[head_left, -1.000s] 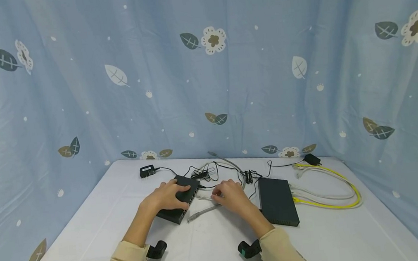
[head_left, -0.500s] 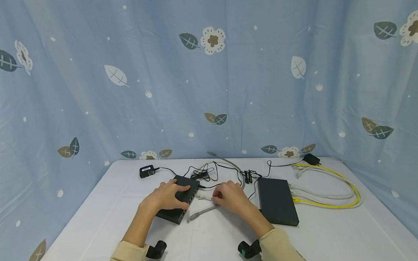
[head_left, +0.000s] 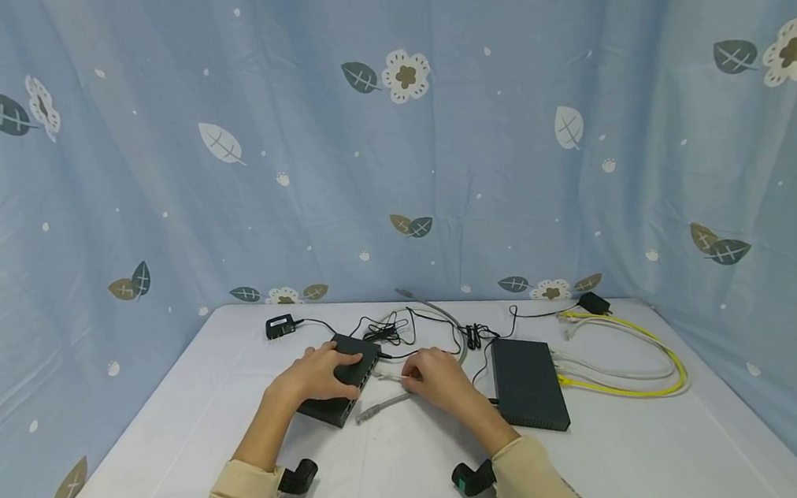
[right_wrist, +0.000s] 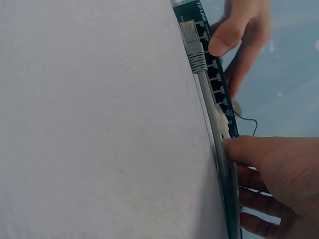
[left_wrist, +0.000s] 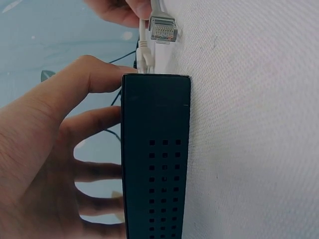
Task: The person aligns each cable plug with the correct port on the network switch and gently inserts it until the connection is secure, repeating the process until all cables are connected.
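Observation:
My left hand [head_left: 317, 379] rests on top of a black network switch [left_wrist: 157, 109], its fingers spread over the top face and its thumb near the port edge. "TP-LINK" is printed along that ported side in the right wrist view. Close to the ports, my right hand [head_left: 438, 380] pinches a white network cable [head_left: 391, 377] between thumb and fingers. The cable's plug [left_wrist: 144, 56] is right at the row of ports. A thicker grey network cable [head_left: 387, 403] runs beneath the right hand, its clear plug [left_wrist: 163, 31] lying on the white cloth in front of the switch.
A second black switch [head_left: 530, 384] lies to the right, with yellow [head_left: 667, 392] and white cables looping from its right side. Black power cords tangle at the back between two power adapters [head_left: 280, 327]. A blue patterned curtain [head_left: 404, 153] hangs behind the table.
The right hand and wrist have shifted very slightly, still pinching the white network cable. The left hand and the switch under it stay where they were.

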A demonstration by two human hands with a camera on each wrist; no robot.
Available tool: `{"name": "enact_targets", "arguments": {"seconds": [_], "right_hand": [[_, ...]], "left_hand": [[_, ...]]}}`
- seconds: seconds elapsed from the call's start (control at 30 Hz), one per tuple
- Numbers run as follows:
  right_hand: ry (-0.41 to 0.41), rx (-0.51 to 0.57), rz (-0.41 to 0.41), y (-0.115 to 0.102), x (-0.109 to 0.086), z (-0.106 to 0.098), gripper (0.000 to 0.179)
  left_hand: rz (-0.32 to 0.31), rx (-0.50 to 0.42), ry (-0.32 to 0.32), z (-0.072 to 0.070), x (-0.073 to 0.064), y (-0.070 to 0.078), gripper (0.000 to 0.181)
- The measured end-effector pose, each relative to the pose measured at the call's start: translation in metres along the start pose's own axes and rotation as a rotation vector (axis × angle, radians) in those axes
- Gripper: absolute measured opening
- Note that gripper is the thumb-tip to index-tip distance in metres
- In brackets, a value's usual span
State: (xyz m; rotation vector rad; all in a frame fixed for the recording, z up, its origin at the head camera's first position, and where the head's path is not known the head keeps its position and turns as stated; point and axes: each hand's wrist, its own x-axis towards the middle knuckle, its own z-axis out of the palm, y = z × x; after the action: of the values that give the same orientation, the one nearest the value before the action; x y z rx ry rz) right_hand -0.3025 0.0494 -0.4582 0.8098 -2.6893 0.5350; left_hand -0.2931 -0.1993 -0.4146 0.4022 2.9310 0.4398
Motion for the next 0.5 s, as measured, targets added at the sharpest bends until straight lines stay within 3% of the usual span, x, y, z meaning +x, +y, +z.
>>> {"name": "enact_targets", "arguments": {"seconds": [0.5], "right_hand": [[0.005, 0.050, 0.021, -0.0022, 0.0020, 0.0038, 0.007]], "left_hand": [[-0.005, 0.002, 0.000, -0.0010, -0.0017, 0.0023, 0.064]]}}
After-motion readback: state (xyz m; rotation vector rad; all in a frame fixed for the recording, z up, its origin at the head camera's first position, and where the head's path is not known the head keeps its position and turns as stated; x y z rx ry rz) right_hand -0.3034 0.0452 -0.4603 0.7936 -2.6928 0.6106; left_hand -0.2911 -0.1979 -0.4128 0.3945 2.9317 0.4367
